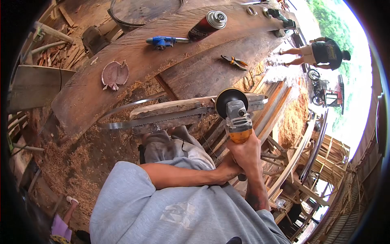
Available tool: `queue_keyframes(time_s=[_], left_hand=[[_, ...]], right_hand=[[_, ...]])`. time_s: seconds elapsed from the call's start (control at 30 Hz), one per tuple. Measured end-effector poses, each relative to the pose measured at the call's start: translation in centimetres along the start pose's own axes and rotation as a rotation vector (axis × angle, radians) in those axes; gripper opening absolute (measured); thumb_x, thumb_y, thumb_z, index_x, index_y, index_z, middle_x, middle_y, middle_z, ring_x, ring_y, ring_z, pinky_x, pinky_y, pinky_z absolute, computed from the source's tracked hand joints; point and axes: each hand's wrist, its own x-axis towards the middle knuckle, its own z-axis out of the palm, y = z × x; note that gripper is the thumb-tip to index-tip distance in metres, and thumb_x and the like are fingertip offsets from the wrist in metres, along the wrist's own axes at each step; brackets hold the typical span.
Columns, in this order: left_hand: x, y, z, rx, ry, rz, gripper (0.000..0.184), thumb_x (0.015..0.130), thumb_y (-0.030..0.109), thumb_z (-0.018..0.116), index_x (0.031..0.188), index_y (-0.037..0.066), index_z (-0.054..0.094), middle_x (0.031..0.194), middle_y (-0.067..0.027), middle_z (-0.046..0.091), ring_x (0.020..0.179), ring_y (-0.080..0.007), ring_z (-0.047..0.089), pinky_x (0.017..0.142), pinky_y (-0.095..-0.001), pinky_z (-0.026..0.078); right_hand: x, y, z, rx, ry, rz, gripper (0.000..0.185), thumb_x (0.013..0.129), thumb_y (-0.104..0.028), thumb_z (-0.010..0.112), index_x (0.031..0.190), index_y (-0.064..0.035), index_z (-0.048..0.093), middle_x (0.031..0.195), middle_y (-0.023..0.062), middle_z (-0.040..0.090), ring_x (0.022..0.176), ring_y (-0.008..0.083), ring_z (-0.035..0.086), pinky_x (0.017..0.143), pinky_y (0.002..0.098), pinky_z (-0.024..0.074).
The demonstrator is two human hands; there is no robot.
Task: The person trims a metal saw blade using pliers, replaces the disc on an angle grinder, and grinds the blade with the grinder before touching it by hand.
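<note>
The right hand (pixel 245 148) is wrapped around the orange body of a grinder (pixel 236 118), while the left hand (pixel 228 168) lies against it at the tool's rear end; its fingers are mostly hidden, so I cannot tell how firmly they close. The grinder sits in front of the person's torso, its round black disc (pixel 222 102) over the right-hand part of a toothed saw blade (pixel 170 120). Whether disc and blade touch is not clear. The blade runs along the side of a wooden block (pixel 170 106) and loops out past its left end, above the person's knees. Beyond is a worktop (pixel 87 87) made from a thick wooden slab, bearing a shallow reddish-brown dish (pixel 115 74), a gas can (pixel 201 28) lying on its side, and a blue torch head (pixel 163 41) at the can's lower left. 1 pair of pliers (pixel 235 62) lies on a board (pixel 199 77) nearer the grinder. In the background, 1 person in a dark top (pixel 327 53) is near a parked vehicle (pixel 325 89).
</note>
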Motion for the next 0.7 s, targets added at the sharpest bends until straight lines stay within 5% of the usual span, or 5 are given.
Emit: queue_keyframes(time_s=[0.7], left_hand=[[0.0, -0.1, 0.4, 0.067, -0.047, -0.011, 0.055, 0.078, 0.01, 0.087, 0.123, 0.001, 0.058, 0.113, -0.0049, 0.067, 0.102, -0.0146, 0.066, 0.083, -0.0325, 0.057]], right_hand=[[0.0, 0.8, -0.4, -0.005, -0.006, 0.027, 0.049, 0.07, -0.019, 0.078, 0.111, 0.004, 0.064, 0.095, 0.0271, 0.073, 0.097, 0.0452, 0.072, 0.083, 0.0485, 0.0563]])
